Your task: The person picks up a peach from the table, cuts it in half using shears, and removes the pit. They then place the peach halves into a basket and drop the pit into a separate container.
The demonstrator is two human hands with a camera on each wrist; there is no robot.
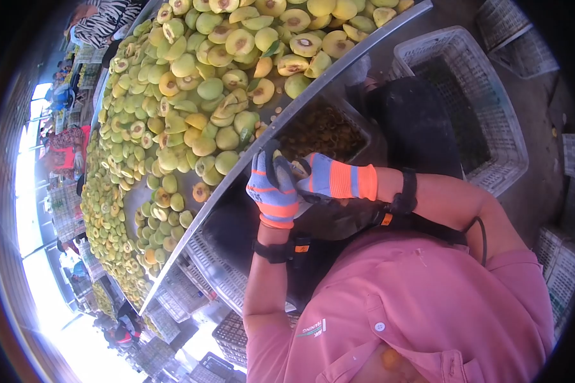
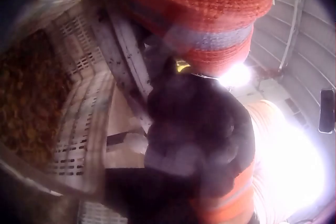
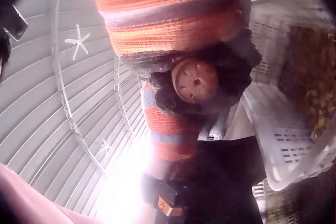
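Both hands wear striped orange and blue knit gloves with dark palms and meet just inside the metal table edge. My left hand point(image 1: 273, 190) grips a yellow-green peach, mostly hidden by the fingers; a yellow sliver of the peach point(image 2: 182, 66) shows in the left wrist view. Curled fingers of my right hand point(image 1: 329, 177) hold a tool by its handle point(image 3: 195, 80), whose round brownish end has small holes; the tool's working end is hidden between the hands. Beside them, the table carries a heap of halved and whole peaches point(image 1: 209, 89), some with pits showing.
A metal rim point(image 1: 338, 67) edges the table. Below it stands a bin of brownish pieces point(image 1: 322, 131). A white slatted crate point(image 1: 505, 137) stands right, with more crates point(image 1: 179, 290) under the table. Other people point(image 1: 67, 150) work along the far side.
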